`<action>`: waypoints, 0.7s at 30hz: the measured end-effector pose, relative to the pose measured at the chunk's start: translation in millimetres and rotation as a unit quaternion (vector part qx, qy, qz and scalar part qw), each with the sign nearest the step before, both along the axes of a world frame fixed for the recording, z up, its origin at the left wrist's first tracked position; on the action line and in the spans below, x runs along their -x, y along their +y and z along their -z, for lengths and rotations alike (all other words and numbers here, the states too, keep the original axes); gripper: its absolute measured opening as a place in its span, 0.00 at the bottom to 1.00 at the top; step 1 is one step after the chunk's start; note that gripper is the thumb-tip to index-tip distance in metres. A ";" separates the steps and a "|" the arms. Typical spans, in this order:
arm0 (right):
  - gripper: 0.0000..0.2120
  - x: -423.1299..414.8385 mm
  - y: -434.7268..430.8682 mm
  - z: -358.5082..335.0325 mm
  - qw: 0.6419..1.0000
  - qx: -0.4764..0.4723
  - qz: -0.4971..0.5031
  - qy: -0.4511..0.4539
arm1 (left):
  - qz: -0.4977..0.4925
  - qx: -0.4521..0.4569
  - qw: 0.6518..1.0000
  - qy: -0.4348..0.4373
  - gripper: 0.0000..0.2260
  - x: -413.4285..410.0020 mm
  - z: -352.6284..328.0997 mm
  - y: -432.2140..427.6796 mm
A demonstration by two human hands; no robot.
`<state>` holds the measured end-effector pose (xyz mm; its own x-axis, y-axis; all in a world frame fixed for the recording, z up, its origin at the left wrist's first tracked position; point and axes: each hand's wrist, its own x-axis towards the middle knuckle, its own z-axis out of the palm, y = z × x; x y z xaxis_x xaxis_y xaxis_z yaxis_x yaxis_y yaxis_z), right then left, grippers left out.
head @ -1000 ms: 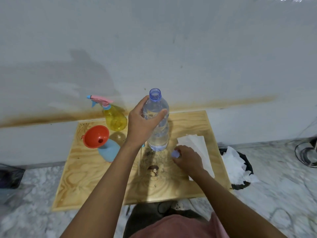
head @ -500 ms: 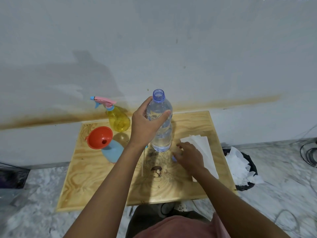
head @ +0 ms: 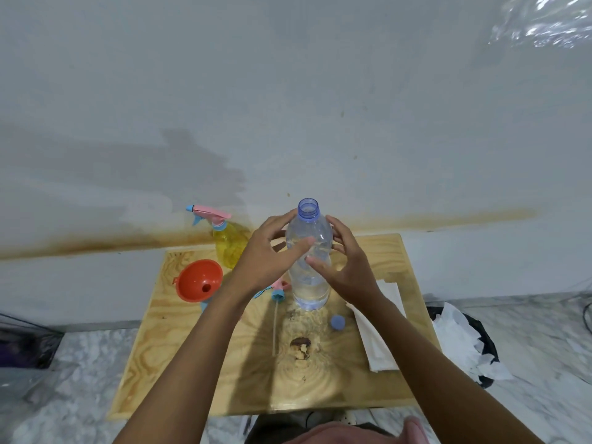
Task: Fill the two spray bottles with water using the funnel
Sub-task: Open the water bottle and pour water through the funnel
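The right hand (head: 349, 270) has left the blue cap (head: 337, 322) lying on the wooden table (head: 192, 379) and come up to the water bottle (head: 309, 293), which the left hand (head: 266, 261) was already holding. Both hands now wrap the bottle's shoulder, one from each side, with fingers curled round the back and thumbs laid across the front. The bottle stands upright near the middle of the table, toward the wall. It is clear plastic with ridged sides and a bluish neck, open at the top, and there is water in it. To its left the orange funnel (head: 198, 280) sits in the mouth of the blue spray bottle (head: 204, 305), which is mostly hidden under it. Behind that stands the yellow spray bottle (head: 229, 245) with its pink and blue trigger head on. A loose spray head (head: 278, 291) with its dip tube lies just beside the water bottle's base. Folded paper towels (head: 374, 341) lie on the right of the table
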<state>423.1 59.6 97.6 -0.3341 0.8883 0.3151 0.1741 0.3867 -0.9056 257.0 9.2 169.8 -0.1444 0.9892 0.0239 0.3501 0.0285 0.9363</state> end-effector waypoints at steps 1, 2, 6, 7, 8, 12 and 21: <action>0.36 3.2 1.9 1.6 1.000 -0.008 0.012 0.010 | 0.010 0.003 1.000 0.004 0.24 2.2 -1.1 0.4; 0.35 6.2 3.8 3.1 0.999 -0.017 0.023 0.018 | 0.019 0.005 1.000 0.006 0.24 3.7 -1.8 0.8; 0.34 15.6 14.2 7.1 0.999 -0.038 0.021 0.033 | 0.033 0.011 0.999 -0.007 0.25 8.9 -2.0 1.5; 0.34 17.2 17.4 7.4 0.998 -0.045 0.015 0.032 | 0.035 0.013 0.999 -0.010 0.25 10.3 -1.7 1.4; 0.34 17.8 20.7 8.3 0.998 -0.054 0.007 0.031 | 0.038 0.014 0.999 -0.013 0.24 11.4 -1.7 1.0; 0.36 18.4 32.4 17.8 0.996 -0.074 -0.035 0.021 | 0.037 0.023 0.999 -0.029 0.24 14.1 -1.2 1.5; 0.39 26.4 47.3 21.0 0.997 -0.051 -0.063 -0.002 | 0.023 0.027 0.997 -0.061 0.21 17.7 -2.4 5.0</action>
